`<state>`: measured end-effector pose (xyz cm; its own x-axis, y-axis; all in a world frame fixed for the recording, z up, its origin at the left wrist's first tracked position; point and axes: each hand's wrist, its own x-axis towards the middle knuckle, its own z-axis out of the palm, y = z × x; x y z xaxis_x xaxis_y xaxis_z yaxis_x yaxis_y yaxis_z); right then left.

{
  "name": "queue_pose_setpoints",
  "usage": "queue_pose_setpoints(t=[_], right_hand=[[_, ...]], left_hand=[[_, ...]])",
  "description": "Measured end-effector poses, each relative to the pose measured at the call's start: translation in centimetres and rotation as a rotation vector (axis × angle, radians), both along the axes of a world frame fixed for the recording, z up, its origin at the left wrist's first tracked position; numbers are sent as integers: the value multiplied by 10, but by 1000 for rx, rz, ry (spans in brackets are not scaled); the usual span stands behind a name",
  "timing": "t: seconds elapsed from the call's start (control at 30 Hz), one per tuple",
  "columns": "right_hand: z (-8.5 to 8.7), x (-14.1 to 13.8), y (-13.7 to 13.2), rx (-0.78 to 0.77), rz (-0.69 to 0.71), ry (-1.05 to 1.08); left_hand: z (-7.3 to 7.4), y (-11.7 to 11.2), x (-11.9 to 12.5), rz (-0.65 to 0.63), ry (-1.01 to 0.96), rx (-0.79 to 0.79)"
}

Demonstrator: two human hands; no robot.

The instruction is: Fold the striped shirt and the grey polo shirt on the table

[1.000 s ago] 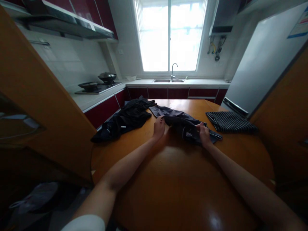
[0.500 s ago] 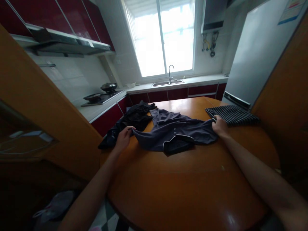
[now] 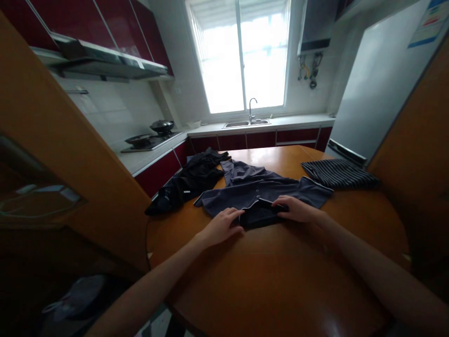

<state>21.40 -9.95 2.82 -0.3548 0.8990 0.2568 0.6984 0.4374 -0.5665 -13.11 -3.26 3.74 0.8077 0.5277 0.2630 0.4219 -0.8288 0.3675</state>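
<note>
A dark grey-blue polo shirt [image 3: 238, 194] with white-edged collar and sleeves lies spread on the wooden table, its collar towards me. At the left end of the dark collar is my left hand [image 3: 222, 227], fingers stretched out and thumb apart, the fingertips touching the edge. My right hand [image 3: 296, 209] has the collar's right side between thumb and fingers. Both sleeves lie flat, away from my hands. Left of the shirt is a heap of black clothing [image 3: 192, 175]. A folded black-and-white striped garment [image 3: 338, 173] rests to its right.
The round wooden table [image 3: 266, 276] spreads before me. Beyond it run a white counter with a sink [image 3: 245, 124] and, to the left, a stove with a pan [image 3: 162, 125]. A fridge [image 3: 372, 89] stands at the right, and a wooden panel [image 3: 80, 154] at the left.
Both hands have let go of the shirt's sleeve ends and come inward to the collar. The sleeves now lie down on the table. The view has shifted slightly.
</note>
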Motion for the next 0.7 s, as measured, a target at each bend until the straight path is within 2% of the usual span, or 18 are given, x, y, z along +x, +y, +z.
queue_pose_setpoints(t=[0.1,0.17,0.23,0.3,0.33,0.37,0.4,0.47,0.53,0.6,0.67,0.7], right_hand=[[6,-5,-7,-107,3,-9],[19,-4,-15,-274,59,-4],[33,-4,-26,-549,211,17],[46,-6,-36,-833,387,83],[50,-7,-39,-920,444,133],[52,-9,-40,-940,463,192],[52,-11,-39,-894,443,252],[48,-16,-28,-668,314,335],[41,-23,-9,-393,132,315],[35,-34,14,-176,-20,178],[32,-50,37,-6,-124,-16],[31,-60,47,67,-159,-117]], left_hand=[[-6,-8,14,-24,30,-31],[0,-11,10,-96,60,-157],[14,-17,0,-253,191,-422],[32,-22,-9,-463,381,-756],[42,-23,-13,-561,454,-896],[50,-22,-16,-628,481,-995],[57,-17,-18,-649,454,-1045],[64,3,-19,-540,268,-1010],[61,36,-16,-299,19,-859],[49,76,-9,-12,-175,-636],[34,115,2,283,-211,-410],[27,132,8,359,-214,-352]])
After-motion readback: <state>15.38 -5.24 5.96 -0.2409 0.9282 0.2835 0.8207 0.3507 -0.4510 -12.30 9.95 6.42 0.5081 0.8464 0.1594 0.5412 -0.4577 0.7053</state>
